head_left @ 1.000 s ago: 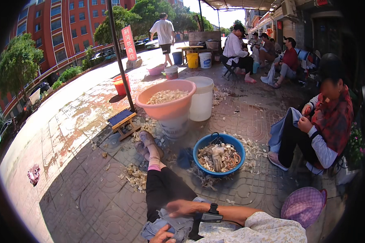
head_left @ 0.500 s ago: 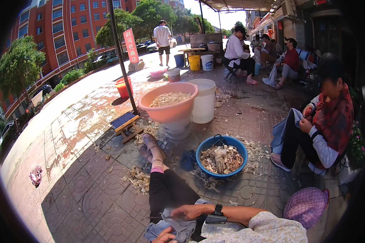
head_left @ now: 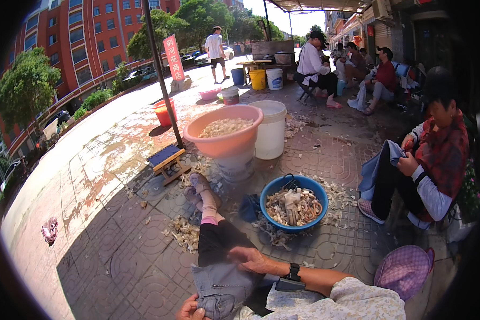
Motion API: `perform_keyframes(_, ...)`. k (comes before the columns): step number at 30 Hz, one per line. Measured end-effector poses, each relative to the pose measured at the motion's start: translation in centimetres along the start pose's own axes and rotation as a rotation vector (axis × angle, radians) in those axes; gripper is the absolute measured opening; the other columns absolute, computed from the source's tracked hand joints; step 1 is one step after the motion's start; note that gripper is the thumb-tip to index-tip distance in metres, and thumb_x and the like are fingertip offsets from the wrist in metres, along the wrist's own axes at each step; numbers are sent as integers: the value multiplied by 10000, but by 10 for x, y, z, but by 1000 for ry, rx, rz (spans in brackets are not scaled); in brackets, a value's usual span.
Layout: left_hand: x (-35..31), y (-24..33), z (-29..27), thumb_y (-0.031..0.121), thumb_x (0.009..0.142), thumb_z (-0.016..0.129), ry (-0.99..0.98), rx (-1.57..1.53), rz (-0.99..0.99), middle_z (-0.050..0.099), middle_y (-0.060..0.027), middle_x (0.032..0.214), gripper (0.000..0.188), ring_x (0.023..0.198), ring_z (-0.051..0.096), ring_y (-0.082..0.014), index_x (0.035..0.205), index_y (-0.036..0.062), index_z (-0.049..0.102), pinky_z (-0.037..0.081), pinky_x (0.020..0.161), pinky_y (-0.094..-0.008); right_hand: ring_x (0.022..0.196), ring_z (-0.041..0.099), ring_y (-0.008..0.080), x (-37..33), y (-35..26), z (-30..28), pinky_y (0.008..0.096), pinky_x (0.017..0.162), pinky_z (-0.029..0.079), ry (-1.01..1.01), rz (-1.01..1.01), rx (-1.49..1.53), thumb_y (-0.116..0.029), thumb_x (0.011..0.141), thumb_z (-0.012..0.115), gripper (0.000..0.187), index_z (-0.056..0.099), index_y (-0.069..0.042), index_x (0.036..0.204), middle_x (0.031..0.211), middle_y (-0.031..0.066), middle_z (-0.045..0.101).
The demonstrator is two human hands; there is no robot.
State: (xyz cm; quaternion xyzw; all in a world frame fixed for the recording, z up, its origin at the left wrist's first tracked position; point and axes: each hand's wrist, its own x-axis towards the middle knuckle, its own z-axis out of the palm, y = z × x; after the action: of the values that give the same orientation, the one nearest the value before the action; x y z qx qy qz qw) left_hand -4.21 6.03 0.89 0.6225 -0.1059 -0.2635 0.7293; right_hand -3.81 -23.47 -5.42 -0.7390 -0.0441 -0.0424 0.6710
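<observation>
A grey denim-like cloth [head_left: 224, 288] with a stitched seam lies across my lap. At its near-left edge, my left hand [head_left: 191, 309] is closed on it, thumb and fingers pinching the fabric. Above the cloth's upper right part hovers my right hand [head_left: 248, 260], its fingers smeared by motion, so whether they hold anything is unclear. That wrist wears a black watch-like device [head_left: 290, 278]. My stretched legs in dark trousers [head_left: 213, 240] run under the cloth, ankles crossed.
Ahead right stands a blue basin [head_left: 276, 221] of pale pieces, with scraps around it. Beyond are a peach basin [head_left: 218, 144], a white bucket [head_left: 272, 130] and a small stool [head_left: 168, 160]. A co-worker [head_left: 437, 154] sits at right, near a checked hat [head_left: 402, 272].
My right hand has moved up and slightly right, off the cloth's middle. The left hand has shifted left, and the cloth now lies more spread out.
</observation>
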Motion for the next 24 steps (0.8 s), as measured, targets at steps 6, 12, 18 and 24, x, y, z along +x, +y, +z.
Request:
perform_keyframes(6,11,14,-12,5,878,546,54,-93,90,594,-59,961,215,693,569,-98,1092,27,545,541,540,-258,787,496,67,-3,-76,-7,243,693,427,183,-227,-136,-12,775,615,384,528,-25,1150,851,23,559)
perform_keyframes(12,15,46,-10,27,874,583,-4,-104,242,625,-45,855,114,701,585,-98,986,37,565,499,624,-226,928,605,202,8,-138,-14,299,818,471,231,-441,-328,38,741,625,460,509,-5,1184,1023,121,610)
perform_keyframes(18,13,75,-12,64,876,594,77,-36,423,612,-51,829,107,711,581,-115,967,18,563,485,644,-237,916,606,287,-5,-185,-4,322,788,471,165,-642,-354,58,697,642,509,506,7,1185,1048,159,591)
perform_keyframes(24,12,104,-18,48,832,555,135,289,389,543,5,715,57,615,468,-67,875,21,581,372,567,-205,848,618,210,-52,-149,-4,284,724,468,53,-398,-291,-37,782,657,419,526,-2,1178,1010,115,614)
